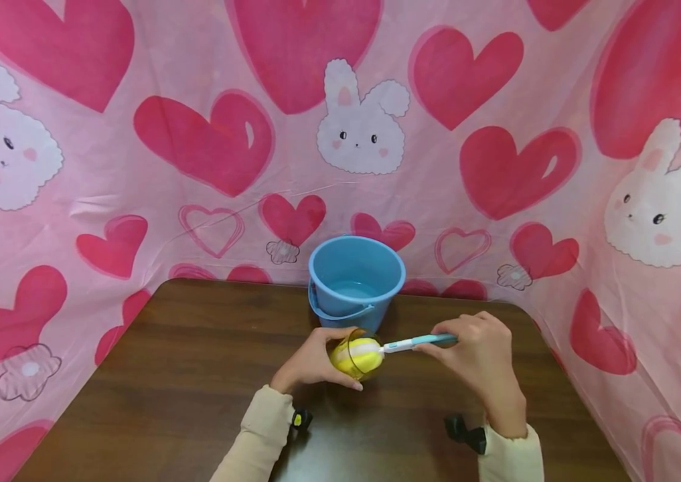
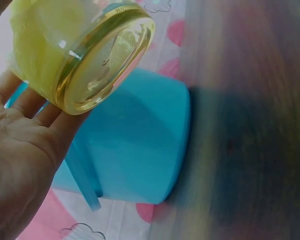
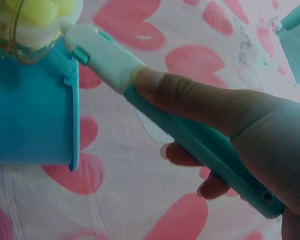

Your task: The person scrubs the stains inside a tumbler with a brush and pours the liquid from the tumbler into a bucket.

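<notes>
My left hand [image 1: 315,358] grips an amber glass cup [image 2: 107,60], tilted on its side with its mouth toward the right hand. Inside the cup sits the yellow and white sponge head of a cup brush [image 1: 359,356]. My right hand [image 1: 477,351] holds that brush by its white and teal handle [image 3: 160,112], the thumb lying along the top and the fingertips showing underneath. Both hands are raised over the table, just in front of a blue bucket [image 1: 357,274]. In the left wrist view the cup's thick base faces the camera.
The blue bucket stands near the table's back edge, its handle [image 1: 340,316] hanging down in front, with what looks like water inside. The dark wooden table [image 1: 195,375] is bordered by a pink cloth [image 1: 292,161] printed with hearts and rabbits. Black straps [image 1: 465,434] sit at the wrists.
</notes>
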Tool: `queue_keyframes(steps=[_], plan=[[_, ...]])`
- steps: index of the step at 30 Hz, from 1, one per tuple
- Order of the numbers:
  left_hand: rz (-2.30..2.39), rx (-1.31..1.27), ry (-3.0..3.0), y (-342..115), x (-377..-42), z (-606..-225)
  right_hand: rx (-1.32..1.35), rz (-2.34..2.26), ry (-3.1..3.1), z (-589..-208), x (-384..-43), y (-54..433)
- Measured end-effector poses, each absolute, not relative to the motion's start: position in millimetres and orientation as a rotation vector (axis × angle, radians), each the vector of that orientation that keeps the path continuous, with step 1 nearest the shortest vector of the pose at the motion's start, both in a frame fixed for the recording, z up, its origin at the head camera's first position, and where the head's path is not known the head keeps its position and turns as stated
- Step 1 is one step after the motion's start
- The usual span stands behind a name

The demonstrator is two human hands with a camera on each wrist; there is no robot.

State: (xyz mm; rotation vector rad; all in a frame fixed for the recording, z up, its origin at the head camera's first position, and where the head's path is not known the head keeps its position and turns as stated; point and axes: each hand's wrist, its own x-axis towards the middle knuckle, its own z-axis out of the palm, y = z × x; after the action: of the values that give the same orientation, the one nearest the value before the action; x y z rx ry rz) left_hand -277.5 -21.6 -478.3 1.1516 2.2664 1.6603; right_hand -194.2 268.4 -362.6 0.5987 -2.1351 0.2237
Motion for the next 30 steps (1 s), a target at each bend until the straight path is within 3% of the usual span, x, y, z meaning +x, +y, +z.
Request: queue_keyframes(steps=[14,30], plan=[[1.652,1.104,2.265,-29,-281,-480,0.547,0.302,-2.066,-363,-197,299],[1.645,1.033,2.328,-36,-284,-479,0.66,0.18,-2.156,-371,-206,265]])
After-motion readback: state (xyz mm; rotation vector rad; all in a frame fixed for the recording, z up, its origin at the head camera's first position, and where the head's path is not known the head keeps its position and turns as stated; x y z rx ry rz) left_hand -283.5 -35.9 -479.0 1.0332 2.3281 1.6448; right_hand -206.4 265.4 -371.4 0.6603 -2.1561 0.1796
